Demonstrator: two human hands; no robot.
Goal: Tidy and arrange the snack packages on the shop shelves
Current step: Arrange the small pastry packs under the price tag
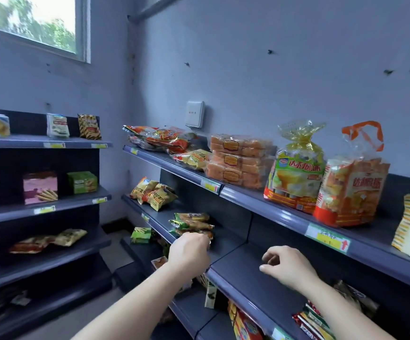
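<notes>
middle shelf (228,244), stacked packets (191,223), left hand (189,252) adjacent

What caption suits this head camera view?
Left hand at the stacked green snack packs; right hand, empty, over the middle shelf.

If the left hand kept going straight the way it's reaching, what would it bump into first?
Most likely the stack of green snack packets on the middle shelf. The left hand is right at the lowest packet. Its fingers are hidden, so whether it already touches is unclear.
</notes>
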